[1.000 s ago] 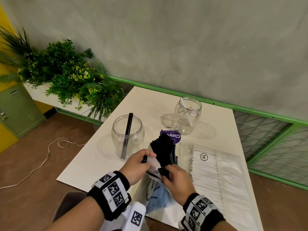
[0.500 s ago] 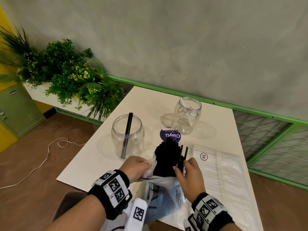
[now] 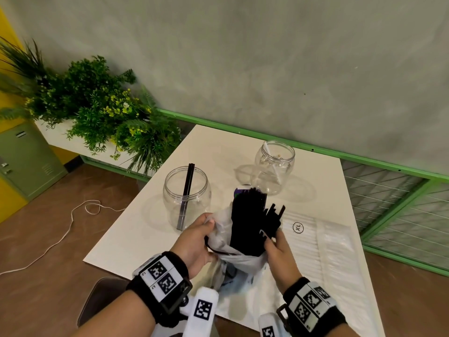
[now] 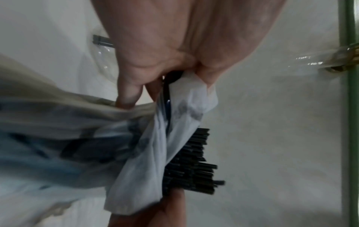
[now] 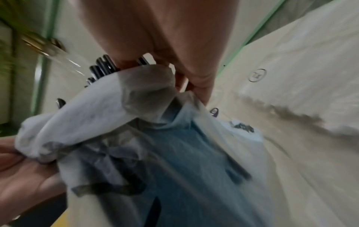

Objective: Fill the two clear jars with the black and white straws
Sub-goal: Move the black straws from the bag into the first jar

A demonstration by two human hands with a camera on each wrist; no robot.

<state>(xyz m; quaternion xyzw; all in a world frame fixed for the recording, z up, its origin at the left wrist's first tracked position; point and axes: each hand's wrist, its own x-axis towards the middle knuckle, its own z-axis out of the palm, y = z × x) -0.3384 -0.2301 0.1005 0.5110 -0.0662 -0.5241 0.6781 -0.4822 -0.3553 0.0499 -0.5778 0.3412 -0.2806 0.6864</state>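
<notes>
A bundle of black straws [image 3: 247, 220] [image 4: 192, 162] sticks up out of a crumpled plastic bag [image 3: 220, 235] [image 5: 108, 107] near the table's front. My left hand [image 3: 196, 235] [image 4: 155, 61] grips the bag's edge on the left. On the bundle's right side, my right hand [image 3: 273, 242] [image 5: 174, 61] pinches a few straws. The left clear jar [image 3: 186, 198] holds two black straws. Further back, the right clear jar [image 3: 274, 166] has one white straw in it.
A flat clear pack of white straws [image 3: 313, 242] marked XL lies on the white table [image 3: 150, 229] to the right. A purple round label [image 3: 239, 190] peeks from behind the bundle. Plants [image 3: 97, 110] stand at the left; a green rail [image 3: 364, 159] runs behind.
The bag has been pulled down, so more of the black bundle shows. My right hand moved from the bundle's base to its right side, separating a few straws.
</notes>
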